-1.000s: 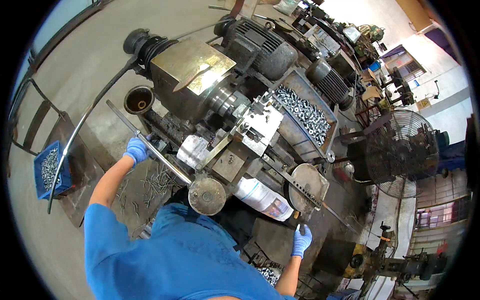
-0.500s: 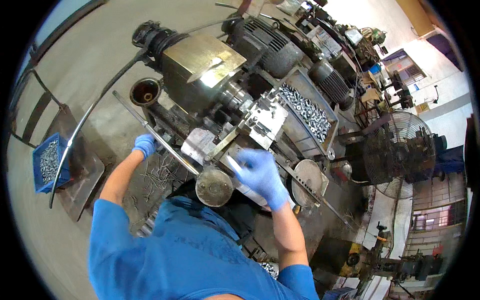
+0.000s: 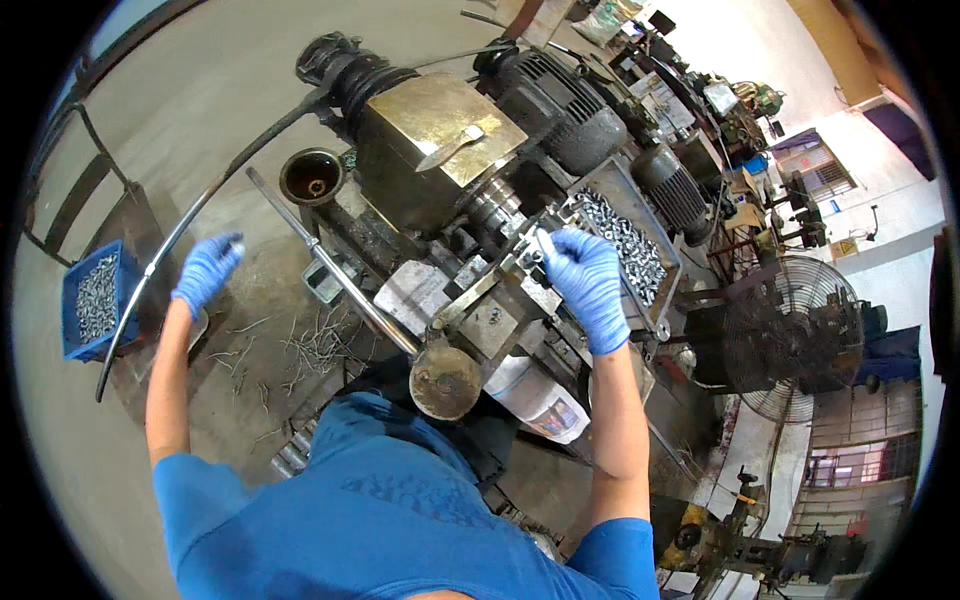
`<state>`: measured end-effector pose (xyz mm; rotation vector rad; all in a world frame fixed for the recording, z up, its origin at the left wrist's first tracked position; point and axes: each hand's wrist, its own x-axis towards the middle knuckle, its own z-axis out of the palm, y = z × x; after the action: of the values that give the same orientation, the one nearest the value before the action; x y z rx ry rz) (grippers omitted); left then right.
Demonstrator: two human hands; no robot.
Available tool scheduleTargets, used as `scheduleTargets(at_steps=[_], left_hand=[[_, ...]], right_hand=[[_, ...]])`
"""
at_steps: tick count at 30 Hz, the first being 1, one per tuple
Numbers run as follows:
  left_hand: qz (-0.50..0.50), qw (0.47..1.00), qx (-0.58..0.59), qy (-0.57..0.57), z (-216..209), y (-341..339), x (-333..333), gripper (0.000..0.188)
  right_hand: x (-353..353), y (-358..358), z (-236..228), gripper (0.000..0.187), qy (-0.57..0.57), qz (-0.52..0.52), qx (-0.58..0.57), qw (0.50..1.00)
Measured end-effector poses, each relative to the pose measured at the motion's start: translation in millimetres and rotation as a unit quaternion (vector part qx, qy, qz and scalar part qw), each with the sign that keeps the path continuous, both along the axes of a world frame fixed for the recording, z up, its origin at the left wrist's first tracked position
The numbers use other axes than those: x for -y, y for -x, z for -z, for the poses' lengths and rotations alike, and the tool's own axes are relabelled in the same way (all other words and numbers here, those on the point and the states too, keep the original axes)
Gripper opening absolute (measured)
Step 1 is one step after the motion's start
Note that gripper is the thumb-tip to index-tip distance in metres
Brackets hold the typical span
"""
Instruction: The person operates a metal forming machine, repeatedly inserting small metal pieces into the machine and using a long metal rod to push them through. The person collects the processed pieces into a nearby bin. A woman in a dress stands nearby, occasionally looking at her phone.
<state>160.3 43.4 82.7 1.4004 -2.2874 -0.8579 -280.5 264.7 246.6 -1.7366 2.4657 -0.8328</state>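
My left hand (image 3: 207, 272), in a blue glove, is off to the left over the floor, away from the long metal lever (image 3: 330, 270). Its fingers are closed on a small shiny metal part (image 3: 238, 248). My right hand (image 3: 590, 285), gloved too, pinches a small silvery metal cylinder (image 3: 545, 243). That cylinder is beside the clamping fixture (image 3: 528, 262) in front of the machine's spindle (image 3: 495, 207); whether it touches the fixture I cannot tell.
A grey tray (image 3: 672, 262) of small metal parts stands right of the fixture. At far left is a blue crate (image 3: 72, 315) with similar parts. A brush (image 3: 450, 148) lies on the machine's brass-coloured cover (image 3: 440, 105). A large caged fan (image 3: 795, 335) is at right.
My left hand has moved left, away from beside the lever. My right hand, with the metal cylinder, has moved forward and right to the fixture.
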Motion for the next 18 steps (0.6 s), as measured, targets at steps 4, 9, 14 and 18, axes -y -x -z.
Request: scheduleTargets(at_steps=[4,9,14,18], left_hand=[[-0.006,0.991,-0.068,0.114,-62,15,29,0.037],[-0.090,0.974,0.037,0.204,-74,-31,71,0.034],[-0.170,0.956,0.140,0.196,-25,-17,8,0.044],[-0.187,0.957,0.192,0.110,-56,25,-61,0.046]], right_hand=[[16,35,2,0.029,-0.024,0.005,-0.011,1.000],[56,16,14,0.046,-0.249,-0.015,-0.055,0.967],[69,0,24,0.058,-0.310,-0.008,-0.188,0.932],[68,-1,29,0.051,-0.256,-0.029,-0.195,0.947]])
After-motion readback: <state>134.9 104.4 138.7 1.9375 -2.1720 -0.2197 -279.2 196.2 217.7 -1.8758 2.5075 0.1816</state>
